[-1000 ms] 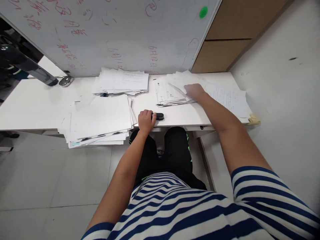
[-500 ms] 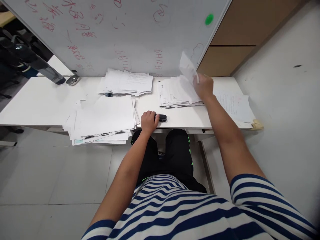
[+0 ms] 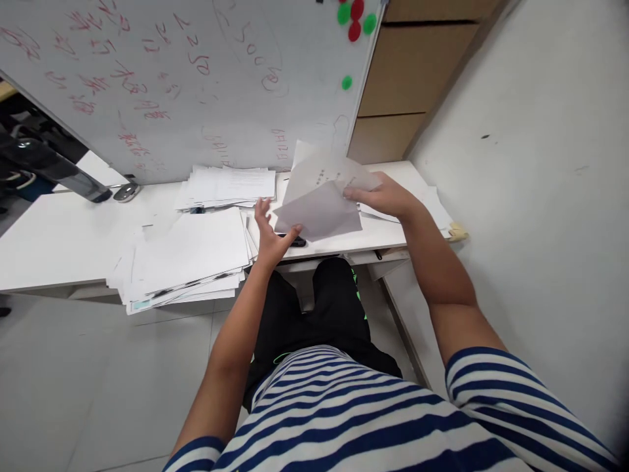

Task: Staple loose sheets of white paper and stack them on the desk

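My right hand [image 3: 378, 195] pinches the right side of a few white paper sheets [image 3: 322, 213], thumb on top. They are lifted over the desk and curl, with printing showing on the upper part. At their lower left corner is my left hand [image 3: 272, 241], fingers spread apart and thumb by the paper's edge; I cannot tell whether it touches. A small black oblong object, like a stapler [image 3: 298, 242], lies beside the left thumb, partly covered by the sheets. The pile beneath the lifted sheets is mostly hidden.
A large paper pile [image 3: 191, 252] overhangs the desk's front edge at left. Behind it lies another paper stack [image 3: 226, 187]. A computer mouse [image 3: 126, 192] and a bottle [image 3: 63, 167] are at far left. More papers [image 3: 437, 206] lie at right. A whiteboard [image 3: 196, 118] stands behind.
My right hand has brought the sheets left and toward me. My left hand has come off the black object and spread its fingers by the paper. The view has shifted right.
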